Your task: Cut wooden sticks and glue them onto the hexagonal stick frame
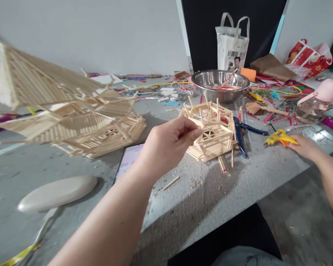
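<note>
My left hand (170, 144) is closed in a pinch in front of a small many-sided model of wooden sticks (218, 144). Whatever its fingertips hold, if anything, is hidden. Upright posts and railings rise from the model's stick base. Over at the right table edge, my right hand (305, 146) is closed on a yellow hot glue gun (279, 137), whose tip points left. Dark blue pliers (240, 138) lie between the model and the glue gun. A loose wooden stick (171, 183) lies below my left hand.
A larger stick-built model with a sloped roof (52, 81) stands at left. A phone (130, 157) lies partly behind my left arm, near a pale oval object (58, 192). Behind are a steel bowl (205, 83), a paper bag (231, 48), scraps and a pink-lidded bottle (319, 99).
</note>
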Tool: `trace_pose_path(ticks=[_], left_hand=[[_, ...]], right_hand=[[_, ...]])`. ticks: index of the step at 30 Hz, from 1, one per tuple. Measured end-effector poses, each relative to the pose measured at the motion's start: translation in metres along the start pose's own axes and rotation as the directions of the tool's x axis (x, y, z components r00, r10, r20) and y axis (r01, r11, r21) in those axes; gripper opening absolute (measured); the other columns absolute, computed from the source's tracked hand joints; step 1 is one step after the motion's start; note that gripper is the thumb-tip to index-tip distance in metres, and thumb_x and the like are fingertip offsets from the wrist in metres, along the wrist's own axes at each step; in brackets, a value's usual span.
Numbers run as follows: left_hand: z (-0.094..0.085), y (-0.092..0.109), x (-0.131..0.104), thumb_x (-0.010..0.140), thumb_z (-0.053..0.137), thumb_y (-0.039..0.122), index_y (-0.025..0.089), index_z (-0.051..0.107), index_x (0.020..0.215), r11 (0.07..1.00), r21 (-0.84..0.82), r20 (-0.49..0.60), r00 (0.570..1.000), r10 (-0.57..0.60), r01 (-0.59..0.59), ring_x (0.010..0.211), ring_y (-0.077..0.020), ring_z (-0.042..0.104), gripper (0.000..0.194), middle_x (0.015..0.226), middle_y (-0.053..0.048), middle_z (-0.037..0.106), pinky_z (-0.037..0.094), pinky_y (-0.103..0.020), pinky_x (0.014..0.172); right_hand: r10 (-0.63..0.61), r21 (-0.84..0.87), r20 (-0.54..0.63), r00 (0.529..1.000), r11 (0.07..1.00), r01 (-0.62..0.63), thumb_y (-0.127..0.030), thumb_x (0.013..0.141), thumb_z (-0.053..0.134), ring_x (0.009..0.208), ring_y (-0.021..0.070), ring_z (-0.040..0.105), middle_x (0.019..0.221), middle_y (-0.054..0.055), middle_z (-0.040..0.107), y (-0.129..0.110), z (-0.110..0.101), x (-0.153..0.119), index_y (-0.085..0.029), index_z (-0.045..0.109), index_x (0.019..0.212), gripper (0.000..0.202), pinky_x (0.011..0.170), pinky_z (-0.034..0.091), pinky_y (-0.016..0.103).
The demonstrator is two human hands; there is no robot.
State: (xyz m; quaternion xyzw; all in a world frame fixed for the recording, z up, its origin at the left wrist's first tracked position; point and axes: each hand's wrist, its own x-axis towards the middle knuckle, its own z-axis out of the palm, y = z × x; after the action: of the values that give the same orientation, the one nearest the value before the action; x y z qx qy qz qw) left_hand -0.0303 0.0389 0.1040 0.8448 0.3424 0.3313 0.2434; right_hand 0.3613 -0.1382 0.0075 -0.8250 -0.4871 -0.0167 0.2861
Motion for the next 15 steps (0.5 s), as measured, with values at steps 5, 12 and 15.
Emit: trace_pose_path(ticks=[5, 12, 15], left_hand=[[-0.001, -0.003, 0.0, 0.076, 0.051, 0.032, 0.017, 0.054, 0.07, 0.997, 0.002, 0.021, 0.997, -0.075, 0.075, 0.049, -0.007, 0.034, 0.017, 0.052, 0.004, 0.046, 0.028, -0.021, 0.046], [-0.001, -0.008, 0.003, 0.077, 0.051, 0.035, 0.017, 0.054, 0.072, 0.993, -0.059, 0.027, 0.995, -0.101, 0.102, 0.05, -0.0071, 0.035, 0.019, 0.054, 0.003, 0.046, 0.028, -0.022, 0.048], [0.002, -0.011, 0.004, 0.077, 0.051, 0.035, 0.017, 0.053, 0.071, 0.992, -0.061, 0.041, 0.994, -0.104, 0.106, 0.05, -0.007, 0.035, 0.019, 0.055, 0.003, 0.045, 0.028, -0.022, 0.048]], right_hand=[[0.496, 0.405, 0.035, 0.868, 0.787, -0.466, -0.019, 0.068, 0.063, 0.038, 0.0126, 0.047, 0.056, 0.003, 0.057, -0.007, -0.039, 0.012, -0.023, 0.054, 0.071, 0.01, 0.042, 0.034, 0.03], [0.33, 0.68, 0.351, 0.876, 0.553, -0.481, -0.014, 0.073, 0.054, 0.051, 0.0144, 0.059, 0.064, 0.002, 0.062, -0.063, -0.007, 0.056, -0.021, 0.049, 0.085, 0.014, 0.049, 0.05, 0.03], [0.326, 0.642, 0.284, 0.902, 0.633, -0.432, -0.016, 0.074, 0.052, 0.047, 0.013, 0.056, 0.062, 0.0, 0.06, -0.075, 0.022, 0.092, -0.02, 0.051, 0.089, 0.015, 0.045, 0.047, 0.027]])
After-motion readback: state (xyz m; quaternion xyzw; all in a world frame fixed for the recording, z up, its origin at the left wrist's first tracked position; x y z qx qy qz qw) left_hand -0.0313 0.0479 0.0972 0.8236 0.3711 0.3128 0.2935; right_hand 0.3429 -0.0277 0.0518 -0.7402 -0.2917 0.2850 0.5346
